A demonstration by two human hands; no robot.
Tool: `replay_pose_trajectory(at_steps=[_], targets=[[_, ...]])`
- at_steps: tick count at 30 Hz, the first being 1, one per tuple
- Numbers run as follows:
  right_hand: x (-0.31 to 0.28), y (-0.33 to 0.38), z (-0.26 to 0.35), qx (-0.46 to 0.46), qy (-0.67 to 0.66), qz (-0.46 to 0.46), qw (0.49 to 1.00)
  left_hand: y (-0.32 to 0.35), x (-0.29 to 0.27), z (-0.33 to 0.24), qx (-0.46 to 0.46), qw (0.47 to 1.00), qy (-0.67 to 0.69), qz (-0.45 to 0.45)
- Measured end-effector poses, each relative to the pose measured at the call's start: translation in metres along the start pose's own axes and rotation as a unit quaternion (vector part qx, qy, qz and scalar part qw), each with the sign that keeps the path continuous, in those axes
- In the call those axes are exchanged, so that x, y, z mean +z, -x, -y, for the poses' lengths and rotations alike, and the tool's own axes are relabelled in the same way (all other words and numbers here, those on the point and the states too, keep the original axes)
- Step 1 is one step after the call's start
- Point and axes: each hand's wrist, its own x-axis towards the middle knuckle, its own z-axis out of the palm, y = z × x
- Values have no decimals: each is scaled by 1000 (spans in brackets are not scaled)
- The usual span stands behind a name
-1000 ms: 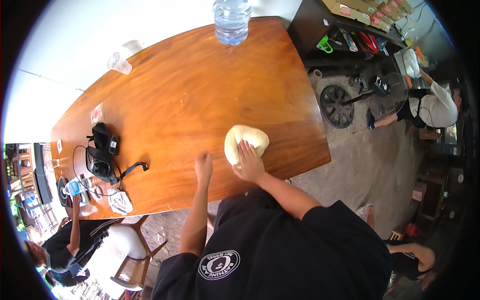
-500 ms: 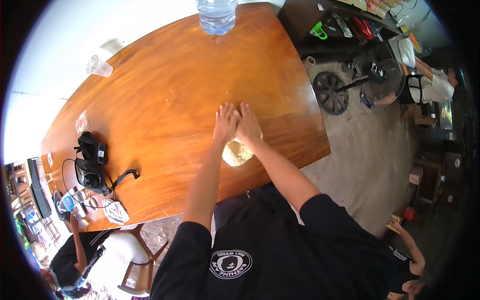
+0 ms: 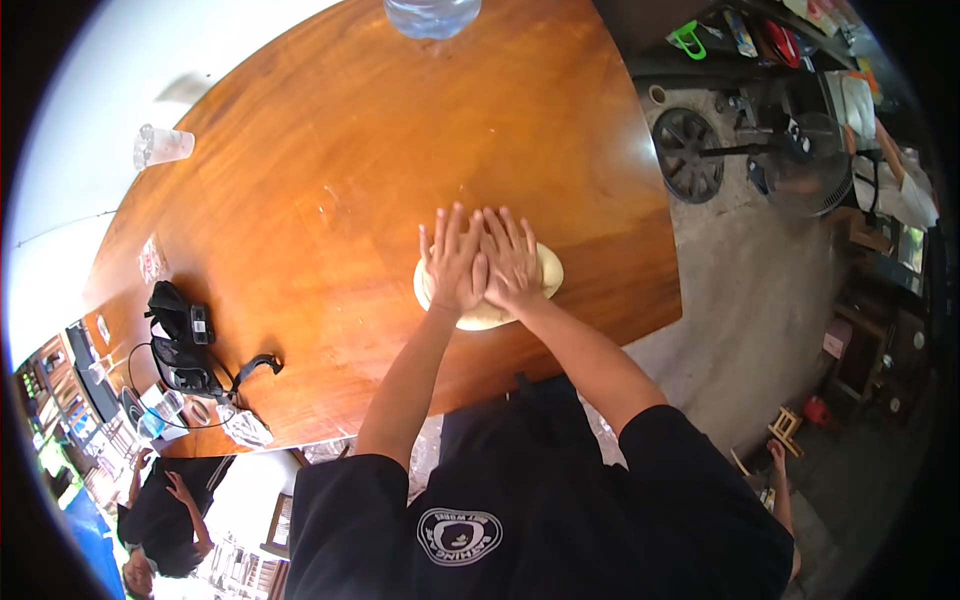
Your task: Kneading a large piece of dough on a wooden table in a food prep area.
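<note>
A pale yellow lump of dough (image 3: 549,272) lies on the brown wooden table (image 3: 330,290), near its front edge. Both palms press down on it side by side, thumbs touching or crossing in the middle. My left hand (image 3: 455,262) covers the dough's left part, its fingers spread and pointing away from me. Over the right part lies my right hand (image 3: 510,262), fingers also stretched out and apart. The dough shows around the hands as a wide, flattened round; its middle is hidden under them.
At the far edge stands a clear water jug (image 3: 432,15). Left are a plastic cup (image 3: 163,147), a black bag (image 3: 185,345) with straps and a plastic bag (image 3: 245,427). A fan (image 3: 800,150) stands on the floor to the right. A person (image 3: 165,515) is at lower left.
My hands have opened out from a closer grip to lie flat on the dough. The dough has gone from a narrow, folded lump to a wider round. The view has shifted slightly.
</note>
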Motion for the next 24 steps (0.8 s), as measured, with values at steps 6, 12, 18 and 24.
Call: replay_pose_trajectory(at_steps=[6, 12, 18, 24], targets=[[-1, -102, -17, 43, -20, -11, 999, -65, 6, 24, -169, 985, 27, -6], [-51, -20, -85, 267, -484, -220, 804, 23, -24, -40, -337, 938, -6, 82], [-11, 21, -35, 215, -370, -54, 902, 99, -31, -40, -427, 878, 165, 140], [-11, 105, 82, -39, -45, -63, 996, 142, -43, 27, -346, 923, 166, -26]])
